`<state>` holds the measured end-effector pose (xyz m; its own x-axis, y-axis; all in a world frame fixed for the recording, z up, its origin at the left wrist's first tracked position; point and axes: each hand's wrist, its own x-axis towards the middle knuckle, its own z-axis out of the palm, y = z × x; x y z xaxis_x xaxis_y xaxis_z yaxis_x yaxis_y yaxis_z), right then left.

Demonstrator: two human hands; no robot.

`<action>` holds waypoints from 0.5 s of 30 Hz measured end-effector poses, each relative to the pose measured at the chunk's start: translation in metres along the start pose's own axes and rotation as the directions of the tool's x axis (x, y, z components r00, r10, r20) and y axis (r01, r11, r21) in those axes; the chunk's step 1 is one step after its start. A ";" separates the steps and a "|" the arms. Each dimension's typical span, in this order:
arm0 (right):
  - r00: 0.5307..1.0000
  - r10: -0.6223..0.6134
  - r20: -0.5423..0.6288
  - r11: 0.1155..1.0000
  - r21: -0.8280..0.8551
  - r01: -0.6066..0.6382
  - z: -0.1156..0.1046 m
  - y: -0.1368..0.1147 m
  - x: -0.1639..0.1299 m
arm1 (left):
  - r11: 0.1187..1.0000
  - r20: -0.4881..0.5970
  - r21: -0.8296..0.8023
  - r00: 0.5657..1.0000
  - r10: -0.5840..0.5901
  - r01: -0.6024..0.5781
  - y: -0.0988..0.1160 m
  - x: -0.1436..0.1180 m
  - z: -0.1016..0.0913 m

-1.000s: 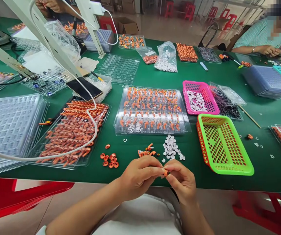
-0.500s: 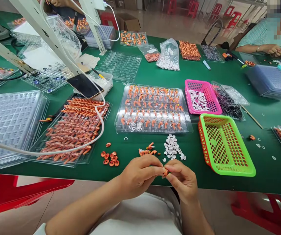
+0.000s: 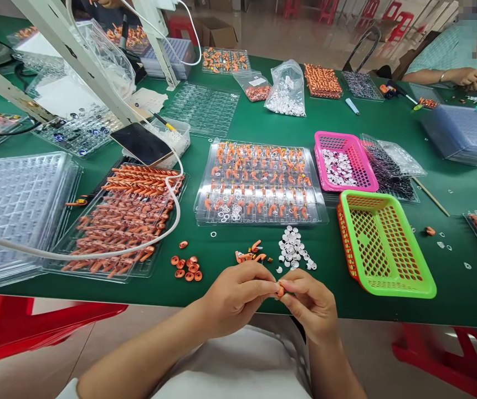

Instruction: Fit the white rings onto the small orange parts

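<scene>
white discs (image 3: 291, 250) and orange bits (image 3: 250, 256) lie just past the hands, near a green basket (image 3: 381, 244) (it looks bare). left hand (image 3: 238, 296) and right hand (image 3: 311, 305) meet at the table edge, fingertips pinching one small orange piece (image 3: 280, 290) together.

Both forearms reach in from the near edge and meet at the middle. The left hand (image 3: 238, 296) and right hand (image 3: 311, 305) press fingertips together (thumbs and forefingers pinched), remaining fingers curled loosely under.
</scene>
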<state>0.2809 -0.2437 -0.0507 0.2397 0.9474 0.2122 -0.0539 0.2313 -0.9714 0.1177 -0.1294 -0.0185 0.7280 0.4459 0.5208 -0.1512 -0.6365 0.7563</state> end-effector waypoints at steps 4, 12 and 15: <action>0.999 -0.012 0.032 0.999 -0.048 0.014 -0.003 -0.002 0.000 | 1.000 -0.003 -0.019 1.000 -0.009 0.009 0.001 0.001 0.000; 0.999 0.006 0.042 0.998 -0.067 -0.003 -0.003 -0.006 0.003 | 0.998 -0.028 -0.036 0.999 -0.047 0.046 0.003 0.002 0.002; 0.999 0.025 0.041 0.998 -0.063 -0.023 -0.003 -0.008 0.004 | 0.996 -0.042 -0.032 0.996 -0.082 0.081 0.003 0.002 0.003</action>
<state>0.2854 -0.2427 -0.0426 0.1986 0.9612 0.1917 0.0020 0.1952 -0.9808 0.1209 -0.1329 -0.0163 0.7089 0.5230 0.4732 -0.1131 -0.5779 0.8082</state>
